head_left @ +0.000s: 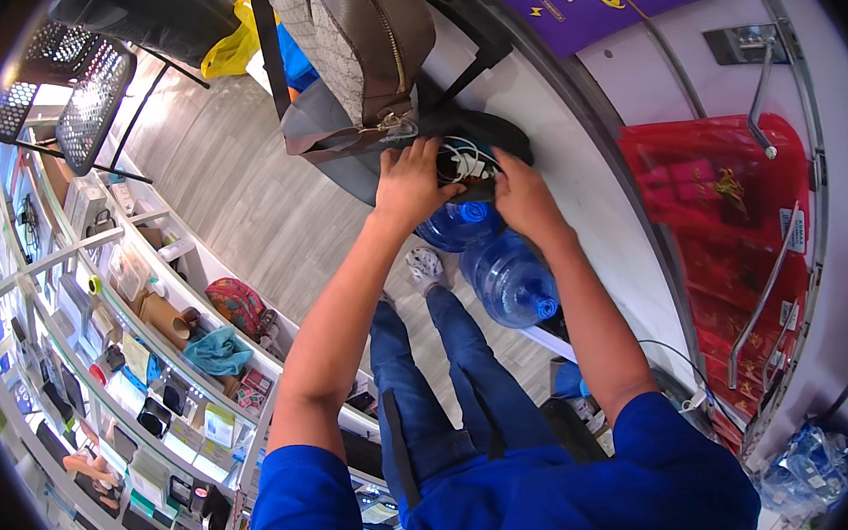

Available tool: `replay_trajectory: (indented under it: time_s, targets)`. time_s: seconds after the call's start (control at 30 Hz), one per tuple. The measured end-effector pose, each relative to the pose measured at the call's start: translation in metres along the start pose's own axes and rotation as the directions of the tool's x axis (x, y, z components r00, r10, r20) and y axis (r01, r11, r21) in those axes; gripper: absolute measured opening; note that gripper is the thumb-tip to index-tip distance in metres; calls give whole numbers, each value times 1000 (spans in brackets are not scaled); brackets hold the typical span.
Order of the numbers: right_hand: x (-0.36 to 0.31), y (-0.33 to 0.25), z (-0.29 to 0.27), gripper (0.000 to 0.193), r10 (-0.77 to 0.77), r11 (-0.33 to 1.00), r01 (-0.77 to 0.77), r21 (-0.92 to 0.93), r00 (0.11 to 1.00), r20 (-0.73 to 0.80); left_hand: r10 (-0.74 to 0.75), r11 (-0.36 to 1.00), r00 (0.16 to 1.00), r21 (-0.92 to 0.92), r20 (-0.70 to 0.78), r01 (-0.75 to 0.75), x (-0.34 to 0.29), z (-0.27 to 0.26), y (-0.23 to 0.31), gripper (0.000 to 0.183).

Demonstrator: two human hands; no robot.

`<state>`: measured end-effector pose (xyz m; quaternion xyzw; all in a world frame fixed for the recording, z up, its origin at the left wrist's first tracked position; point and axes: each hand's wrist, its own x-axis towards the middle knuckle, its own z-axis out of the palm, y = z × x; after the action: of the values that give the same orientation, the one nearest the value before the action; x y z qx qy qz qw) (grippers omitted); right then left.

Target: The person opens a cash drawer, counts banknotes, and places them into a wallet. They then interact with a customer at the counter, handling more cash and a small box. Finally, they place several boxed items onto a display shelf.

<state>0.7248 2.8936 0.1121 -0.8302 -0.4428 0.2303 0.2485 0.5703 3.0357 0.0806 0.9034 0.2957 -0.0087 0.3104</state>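
Note:
A dark bag (pixel 505 131) stands with its mouth parted below a brown patterned bag. White cables (pixel 471 160) and a small white piece, perhaps a plug, show inside it. My left hand (pixel 409 181) has its fingers curled over the left side of the opening. On the right side, my right hand (pixel 526 195) grips the rim with fingers and thumb. The bag's depth is hidden in shadow. Just above my left hand is the brown patterned bag (pixel 357 41), with a zip and a metal clasp.
Two blue water jugs (pixel 510 278) stand below the bag, close to my right forearm. Glass display shelves (pixel 138 297) full of goods line the left. Red packages (pixel 726 241) hang from metal hooks at right. A black perforated chair (pixel 92 102) stands far left on the wood-look floor (pixel 226 151).

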Motion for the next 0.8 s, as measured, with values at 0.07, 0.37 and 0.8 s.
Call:
replay_trajectory:
  time_s: [0.07,0.37,0.8]
  targets:
    - [2,10,-10,42,106,994,-105,-39,994,33,-74,990,985,132,153,54,-3,-7,-1,76]
    - [39,20,13,47,236,965,-196,-171,938,254,149,982,930,64,335,-180,-7,6,3,45]
    - [107,77,63,56,-166,986,145,82,906,390,-125,881,992,-463,-25,99,-16,16,5,25]
